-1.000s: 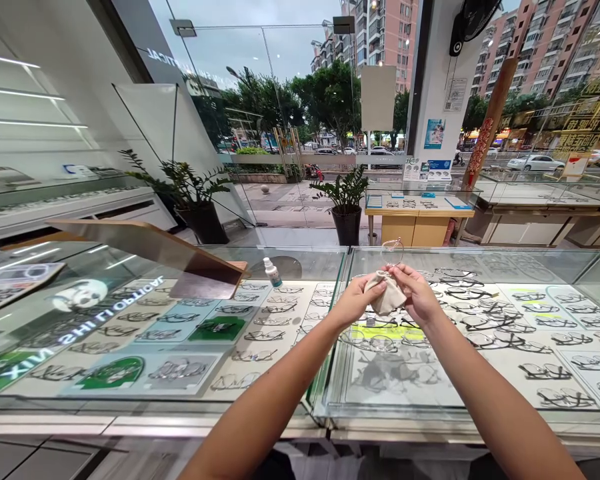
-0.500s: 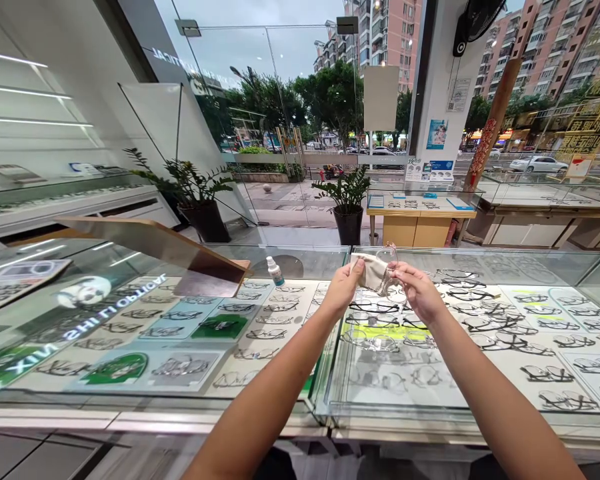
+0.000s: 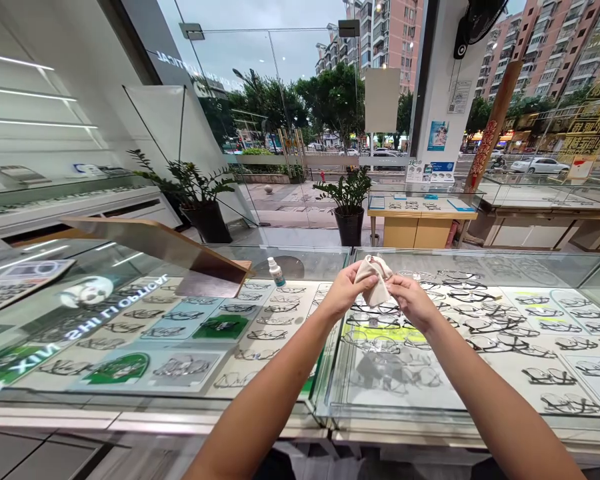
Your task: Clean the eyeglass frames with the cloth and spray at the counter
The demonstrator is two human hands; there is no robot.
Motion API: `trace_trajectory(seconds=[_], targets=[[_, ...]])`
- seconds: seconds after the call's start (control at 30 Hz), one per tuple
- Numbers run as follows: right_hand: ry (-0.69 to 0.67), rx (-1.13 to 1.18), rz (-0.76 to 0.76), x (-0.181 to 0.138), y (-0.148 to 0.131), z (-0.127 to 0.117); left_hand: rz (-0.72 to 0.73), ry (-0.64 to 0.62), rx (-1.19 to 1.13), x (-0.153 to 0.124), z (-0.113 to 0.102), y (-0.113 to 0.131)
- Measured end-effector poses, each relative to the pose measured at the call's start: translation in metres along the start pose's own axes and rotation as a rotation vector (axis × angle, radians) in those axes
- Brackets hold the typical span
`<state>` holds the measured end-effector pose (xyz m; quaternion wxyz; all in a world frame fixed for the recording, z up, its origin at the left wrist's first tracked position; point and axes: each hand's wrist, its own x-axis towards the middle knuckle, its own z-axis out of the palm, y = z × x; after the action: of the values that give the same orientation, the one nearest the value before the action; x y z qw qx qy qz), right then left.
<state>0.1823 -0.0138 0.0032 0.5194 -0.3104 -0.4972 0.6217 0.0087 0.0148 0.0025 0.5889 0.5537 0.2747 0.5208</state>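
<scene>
Cloth (image 3: 376, 285), bunched, lies between both hands above the glass worktop (image 3: 400, 407), left hand (image 3: 344, 291) in a closed grip on its left side, right hand (image 3: 414, 301) in a narrow grip touching its right edge, the item pinched there hidden.

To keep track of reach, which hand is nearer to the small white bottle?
Left. The left hand, gripping the cloth, is to the right of the bottle; the right hand, at the cloth's right edge, is farther right.
</scene>
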Motion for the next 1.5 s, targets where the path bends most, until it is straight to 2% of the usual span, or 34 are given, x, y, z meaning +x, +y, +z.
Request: trace_trajectory(seconds=[0.17,0.33,0.5,0.63,0.8,0.9,1.23,1.37,1.5], targets=[[-0.081,-0.056,0.035,-0.004,-0.003,0.003,0.053,0.061,0.11,-0.004,0.005,0.002],[-0.074,-0.08,0.027,-0.003,-0.003,0.004,0.074,0.094,0.12,-0.001,0.002,-0.001],[-0.046,-0.026,-0.002,0.001,-0.006,-0.004,0.003,-0.003,0.072,0.001,-0.005,0.002],[-0.009,-0.015,-0.007,0.001,-0.007,-0.007,-0.003,-0.051,0.031,-0.001,-0.001,0.005],[-0.091,-0.026,0.061,-0.002,-0.002,0.0,0.075,0.09,0.119,-0.004,0.006,0.002],[-0.107,-0.032,0.04,-0.001,0.001,0.001,0.094,0.133,0.128,-0.002,0.005,-0.003],[-0.062,0.04,0.018,0.001,-0.002,-0.008,-0.028,0.014,-0.054,-0.001,0.005,0.002],[-0.101,-0.016,0.06,0.002,0.003,-0.005,0.016,0.081,0.01,-0.002,0.008,0.002],[-0.136,-0.04,0.027,0.003,0.008,-0.002,0.047,0.153,0.044,0.0,0.007,-0.004]])
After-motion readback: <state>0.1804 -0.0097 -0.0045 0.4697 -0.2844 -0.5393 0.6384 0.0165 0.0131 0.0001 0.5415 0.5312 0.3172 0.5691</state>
